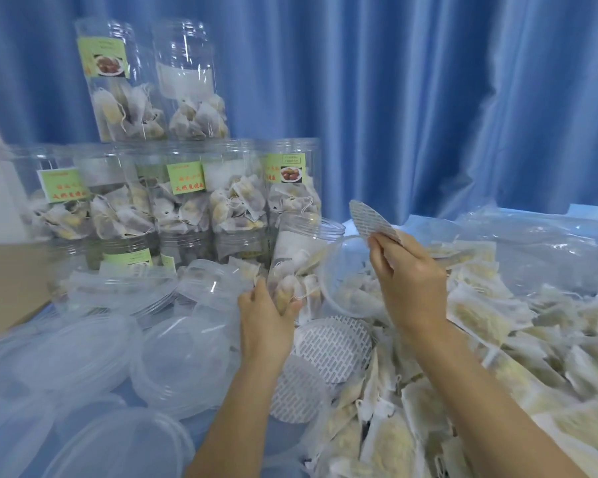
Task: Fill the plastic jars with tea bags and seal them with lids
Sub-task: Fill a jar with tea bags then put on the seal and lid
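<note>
Holding a round silver patterned foil seal disc (372, 220) pinched between thumb and fingertips, the right hand (406, 270) sits up and to the right of the open mouth of the clear cylindrical plastic jar (304, 257). The left hand (265, 313) grips this jar low on its wall, fingers curled round it. The jar is partly filled with white paper tea bags (290, 284) and is tilted, long axis running from the near left grip up toward the far right, so its mouth faces the disc. The right hand is the nearer one to the mouth. Judgement: the coming move turns on laying the disc flat over the rim, or into a clear round plastic lid (346, 277) seen just right of the jar; whether the right hand also holds this lid cannot be told.
</note>
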Motion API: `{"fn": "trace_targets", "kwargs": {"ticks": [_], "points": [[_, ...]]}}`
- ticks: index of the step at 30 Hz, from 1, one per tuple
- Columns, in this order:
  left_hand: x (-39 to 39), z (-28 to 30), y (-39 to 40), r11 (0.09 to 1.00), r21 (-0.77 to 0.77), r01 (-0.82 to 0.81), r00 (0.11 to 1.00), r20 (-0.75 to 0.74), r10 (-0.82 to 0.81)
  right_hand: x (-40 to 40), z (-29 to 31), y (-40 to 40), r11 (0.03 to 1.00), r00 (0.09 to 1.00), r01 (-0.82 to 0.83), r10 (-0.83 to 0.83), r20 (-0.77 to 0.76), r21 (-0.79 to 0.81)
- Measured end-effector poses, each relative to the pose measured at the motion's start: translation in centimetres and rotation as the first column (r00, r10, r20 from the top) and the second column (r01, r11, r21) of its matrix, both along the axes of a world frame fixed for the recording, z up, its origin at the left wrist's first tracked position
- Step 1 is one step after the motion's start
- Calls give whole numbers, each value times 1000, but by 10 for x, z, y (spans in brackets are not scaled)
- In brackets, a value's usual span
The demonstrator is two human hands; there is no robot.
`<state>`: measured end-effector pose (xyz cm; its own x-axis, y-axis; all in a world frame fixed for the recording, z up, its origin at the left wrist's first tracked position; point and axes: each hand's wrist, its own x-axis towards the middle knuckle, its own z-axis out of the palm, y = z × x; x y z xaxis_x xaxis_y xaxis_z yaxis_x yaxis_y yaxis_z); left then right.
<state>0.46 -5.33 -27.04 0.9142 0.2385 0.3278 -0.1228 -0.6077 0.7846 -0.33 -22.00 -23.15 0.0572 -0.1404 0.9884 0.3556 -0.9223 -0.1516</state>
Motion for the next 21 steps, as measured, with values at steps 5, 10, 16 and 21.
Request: {"fn": "trace_targets", "kwargs": {"ticks": [5, 10, 16, 21], "points": [[-3, 7, 2, 988, -144, -56, 997, 47, 63, -7, -6, 22, 979, 978, -169, 181, -101, 115], [-19, 51, 10, 626, -765, 151, 960, -37, -276, -12, -1, 35, 880, 911, -263, 361, -197, 396], [-32, 67, 15, 572, -732, 371, 841, 5, -540, -12, 0, 42, 757, 755, -400, 592, -282, 517], [-27, 61, 23, 604, -744, 285, 911, 15, -412, -17, 1, 40, 683, 704, -527, 684, -192, 505]]}}
